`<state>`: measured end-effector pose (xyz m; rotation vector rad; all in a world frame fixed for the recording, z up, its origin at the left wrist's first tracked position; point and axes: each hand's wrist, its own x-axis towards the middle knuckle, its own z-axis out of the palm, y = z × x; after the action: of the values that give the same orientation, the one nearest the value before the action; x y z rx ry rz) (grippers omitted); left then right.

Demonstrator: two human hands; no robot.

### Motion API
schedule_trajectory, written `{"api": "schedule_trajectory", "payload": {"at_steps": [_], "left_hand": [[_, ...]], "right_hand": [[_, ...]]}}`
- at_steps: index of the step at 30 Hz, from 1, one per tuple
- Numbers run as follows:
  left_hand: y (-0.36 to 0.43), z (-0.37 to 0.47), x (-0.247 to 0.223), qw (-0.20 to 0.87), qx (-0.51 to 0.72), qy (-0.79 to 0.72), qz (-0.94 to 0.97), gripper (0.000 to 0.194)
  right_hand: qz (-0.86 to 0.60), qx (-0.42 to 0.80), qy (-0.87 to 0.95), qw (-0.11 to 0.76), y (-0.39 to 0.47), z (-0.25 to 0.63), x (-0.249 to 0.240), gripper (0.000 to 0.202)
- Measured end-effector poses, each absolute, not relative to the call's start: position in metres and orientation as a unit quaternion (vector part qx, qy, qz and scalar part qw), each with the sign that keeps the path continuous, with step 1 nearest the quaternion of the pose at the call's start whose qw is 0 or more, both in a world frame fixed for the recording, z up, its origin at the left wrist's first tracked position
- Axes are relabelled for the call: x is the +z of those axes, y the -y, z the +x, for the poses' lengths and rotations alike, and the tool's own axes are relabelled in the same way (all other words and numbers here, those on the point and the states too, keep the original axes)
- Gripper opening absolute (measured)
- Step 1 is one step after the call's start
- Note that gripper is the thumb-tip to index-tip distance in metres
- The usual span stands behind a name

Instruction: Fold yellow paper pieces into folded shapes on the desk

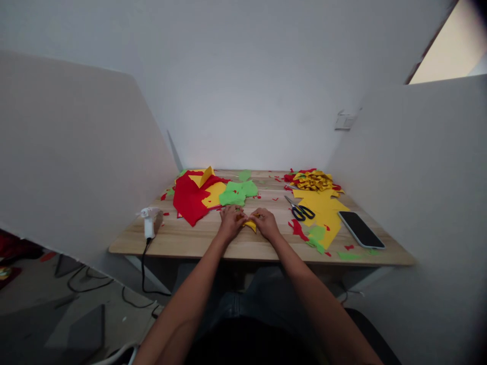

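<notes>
Close to the table's front edge, a small yellow piece of felt-like sheet [251,224] is held between both hands, bent or folded. My left hand [231,221] is closed, its fingertips pinching the left side of the piece. From the right, my right hand [265,221] pinches it too, thumb and fingers together. The fingers cover much of the piece, so its full shape is hidden. Just beyond my left hand lie crumpled green sheet pieces [238,192]. Black-handled scissors [300,209] rest to the right of my right hand, their blades pointing away to the left.
Red sheet [190,200] lies at the back left over yellow ones. A white glue gun [149,223] with a black cord stands at the left edge. Gathered yellow strips [314,180], yellow sheet [323,218] and a phone [360,229] are at right. Partitions flank the wooden table [182,241].
</notes>
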<state>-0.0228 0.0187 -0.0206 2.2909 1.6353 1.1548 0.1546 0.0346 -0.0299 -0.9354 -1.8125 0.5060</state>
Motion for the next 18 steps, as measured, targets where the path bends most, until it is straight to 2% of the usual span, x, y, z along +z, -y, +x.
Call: {"api": "schedule_trajectory", "payload": {"at_steps": [5, 11, 18], "left_hand": [[-0.021, -0.022, -0.022, 0.048, 0.397, -0.564, 0.722, 0.013], [-0.022, -0.027, -0.018, 0.068, 0.467, -0.579, 0.666, 0.011], [-0.021, -0.028, -0.016, 0.095, 0.518, -0.526, 0.668, 0.009]], "right_hand": [[-0.377, 0.208, 0.745, 0.509, -0.032, 0.154, -0.026, 0.017], [-0.405, 0.19, 0.694, 0.564, -0.025, 0.153, -0.02, 0.02], [-0.373, 0.313, 0.706, 0.513, -0.022, 0.15, -0.024, 0.023]]}}
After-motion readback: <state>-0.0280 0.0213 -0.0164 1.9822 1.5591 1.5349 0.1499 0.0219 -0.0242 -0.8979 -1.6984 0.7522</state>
